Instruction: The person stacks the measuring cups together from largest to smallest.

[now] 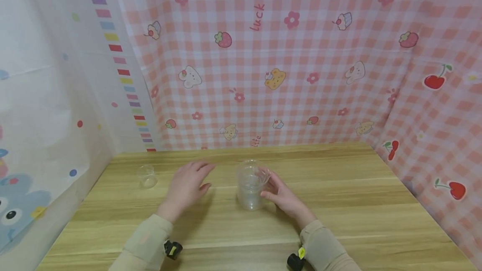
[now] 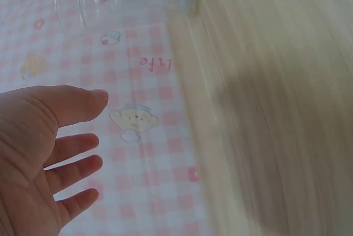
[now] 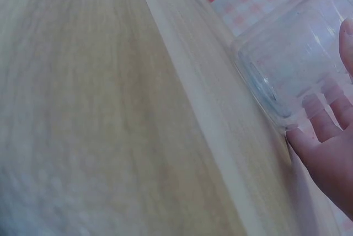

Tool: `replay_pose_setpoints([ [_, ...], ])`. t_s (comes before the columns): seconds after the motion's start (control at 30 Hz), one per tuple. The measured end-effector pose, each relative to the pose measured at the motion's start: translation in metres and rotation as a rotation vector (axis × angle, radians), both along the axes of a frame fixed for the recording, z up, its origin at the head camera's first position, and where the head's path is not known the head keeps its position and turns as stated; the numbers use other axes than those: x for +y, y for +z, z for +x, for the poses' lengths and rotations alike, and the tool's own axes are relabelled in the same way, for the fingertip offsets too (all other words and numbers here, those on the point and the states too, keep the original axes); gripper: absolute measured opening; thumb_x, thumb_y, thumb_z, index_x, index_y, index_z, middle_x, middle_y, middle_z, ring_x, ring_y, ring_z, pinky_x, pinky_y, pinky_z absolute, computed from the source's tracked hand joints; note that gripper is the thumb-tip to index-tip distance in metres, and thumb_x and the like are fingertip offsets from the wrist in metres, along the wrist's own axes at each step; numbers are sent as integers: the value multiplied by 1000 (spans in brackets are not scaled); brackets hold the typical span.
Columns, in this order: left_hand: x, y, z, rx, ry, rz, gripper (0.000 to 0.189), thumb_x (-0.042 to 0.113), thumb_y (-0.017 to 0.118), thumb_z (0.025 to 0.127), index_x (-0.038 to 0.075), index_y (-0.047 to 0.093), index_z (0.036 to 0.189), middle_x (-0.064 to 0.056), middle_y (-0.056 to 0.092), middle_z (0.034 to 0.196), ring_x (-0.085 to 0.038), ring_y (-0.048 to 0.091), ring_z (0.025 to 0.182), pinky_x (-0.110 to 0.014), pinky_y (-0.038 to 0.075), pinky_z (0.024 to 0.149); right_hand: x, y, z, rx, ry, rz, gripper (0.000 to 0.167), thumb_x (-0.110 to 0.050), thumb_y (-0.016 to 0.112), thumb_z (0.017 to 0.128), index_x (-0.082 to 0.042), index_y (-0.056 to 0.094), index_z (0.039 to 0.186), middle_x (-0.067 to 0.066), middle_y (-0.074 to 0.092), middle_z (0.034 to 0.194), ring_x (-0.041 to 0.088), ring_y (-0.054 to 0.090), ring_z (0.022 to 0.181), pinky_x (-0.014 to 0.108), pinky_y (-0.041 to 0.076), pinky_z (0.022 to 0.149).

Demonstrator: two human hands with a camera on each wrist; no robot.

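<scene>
A tall clear cup (image 1: 249, 191) stands upright near the middle of the table. At its right upper side is a clear curved part whose kind I cannot make out. My right hand (image 1: 286, 200) holds the cup from the right, thumb in front; in the right wrist view, fingers (image 3: 322, 120) show through its clear wall. My left hand (image 1: 186, 185) is apart from it on the left, fingers loosely extended and holding nothing. A smaller clear cup (image 1: 148, 181) stands farther left. The left wrist view shows the tall cup beyond my left thumb.
The wood-grain table (image 1: 226, 237) reaches back to a pink checked curtain (image 1: 241, 62). A white patterned cloth (image 1: 45, 95) hangs on the left, and more checked cloth (image 1: 437, 120) borders the right side. Both wrists wear small black cameras.
</scene>
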State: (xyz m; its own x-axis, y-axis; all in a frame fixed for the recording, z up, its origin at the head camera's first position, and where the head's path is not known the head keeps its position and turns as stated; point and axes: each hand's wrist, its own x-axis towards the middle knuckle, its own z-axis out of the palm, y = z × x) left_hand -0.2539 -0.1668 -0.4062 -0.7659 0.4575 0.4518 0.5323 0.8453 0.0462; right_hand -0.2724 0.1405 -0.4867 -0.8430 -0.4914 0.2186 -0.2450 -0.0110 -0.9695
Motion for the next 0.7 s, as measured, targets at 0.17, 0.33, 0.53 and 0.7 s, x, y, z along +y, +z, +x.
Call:
replay_pose_setpoints([
  [0.17,-11,-4,-1,15,26,-6,55,15,86,76,5,65,125,-15,65,121,-35,59,112,-54,46,97,0,-1,0,-14,-6,9,73,-4,62,96,-4,20,156,22,23,159,41,20,146,56,16,116],
  [0.33,-23,-6,-2,10,60,-6,54,15,86,75,4,65,124,-17,65,120,-37,60,111,-54,47,96,0,-1,-1,-11,-2,7,73,-4,61,96,-4,20,156,22,24,159,40,20,146,56,16,117],
  [0.53,-38,-11,-3,-29,102,11,54,15,85,76,3,65,125,-18,65,121,-39,59,111,-55,48,93,0,-2,-1,1,3,6,73,-3,61,96,-4,20,156,22,24,159,41,20,146,56,16,116],
  [0.7,-49,-12,-5,-36,135,6,54,15,84,77,3,64,126,-19,65,121,-41,59,112,-57,48,92,0,-1,-1,-3,-1,4,73,-3,61,96,-3,19,156,22,23,159,41,20,146,56,16,117],
])
